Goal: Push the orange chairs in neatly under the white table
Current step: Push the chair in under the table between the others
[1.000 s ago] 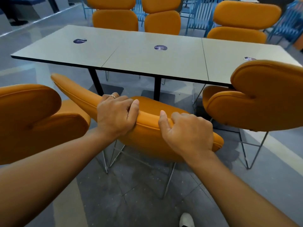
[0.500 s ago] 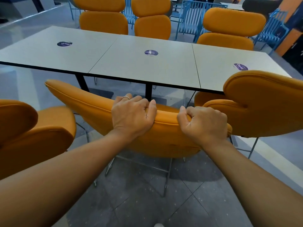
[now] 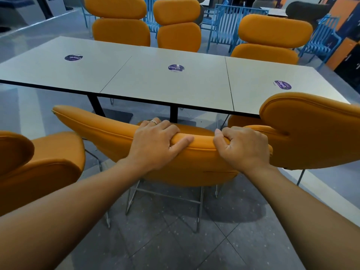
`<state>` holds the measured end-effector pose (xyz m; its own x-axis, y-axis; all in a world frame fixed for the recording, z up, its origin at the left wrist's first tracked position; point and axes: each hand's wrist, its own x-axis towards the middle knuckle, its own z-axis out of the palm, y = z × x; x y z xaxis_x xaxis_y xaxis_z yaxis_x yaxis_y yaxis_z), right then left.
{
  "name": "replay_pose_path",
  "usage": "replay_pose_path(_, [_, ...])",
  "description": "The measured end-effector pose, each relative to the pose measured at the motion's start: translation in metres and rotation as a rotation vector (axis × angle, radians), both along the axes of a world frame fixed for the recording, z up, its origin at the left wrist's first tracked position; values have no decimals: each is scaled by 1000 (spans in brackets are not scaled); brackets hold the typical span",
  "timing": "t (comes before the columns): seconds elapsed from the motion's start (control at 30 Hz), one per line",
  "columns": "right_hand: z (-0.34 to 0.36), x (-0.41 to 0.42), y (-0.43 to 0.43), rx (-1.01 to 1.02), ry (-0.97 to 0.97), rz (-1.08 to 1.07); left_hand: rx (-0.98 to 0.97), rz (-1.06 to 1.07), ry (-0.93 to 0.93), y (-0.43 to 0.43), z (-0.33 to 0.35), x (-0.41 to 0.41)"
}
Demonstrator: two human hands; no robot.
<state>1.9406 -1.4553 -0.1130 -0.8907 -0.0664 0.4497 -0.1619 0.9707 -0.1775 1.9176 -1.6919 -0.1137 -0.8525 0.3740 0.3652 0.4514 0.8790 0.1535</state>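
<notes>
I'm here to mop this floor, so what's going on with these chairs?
A person is tidying the seating. The left hand and the right hand both grip the backrest top of the middle orange chair, which faces the white table on its near side. A left chair and a right chair flank it; three far chairs stand along the table's other side. How far the held seat is under the tabletop cannot be told.

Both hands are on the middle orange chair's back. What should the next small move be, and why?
Probably a short push straight forward: the left hand and right hand both grip the middle chair's backrest, and floor shows between it and the near edge of the white table, so it seems not fully tucked in.
</notes>
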Motion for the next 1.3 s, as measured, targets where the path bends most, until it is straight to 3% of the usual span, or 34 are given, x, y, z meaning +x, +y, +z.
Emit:
replay_pose_path(0.23, [8,11,-31,73,-162,0,-214,56,-194,-70,12,-10])
replay_pose_path(0.43, [0,8,-69,233,-147,-43,-242,125,-238,-94,16,-23])
replay_pose_path(0.93, [0,18,-53,283,-105,63,-144,212,-177,-87,7,27])
replay_pose_path(1.3, [3,7,-51,275,-129,79,-128,147,-100,-92,3,25])
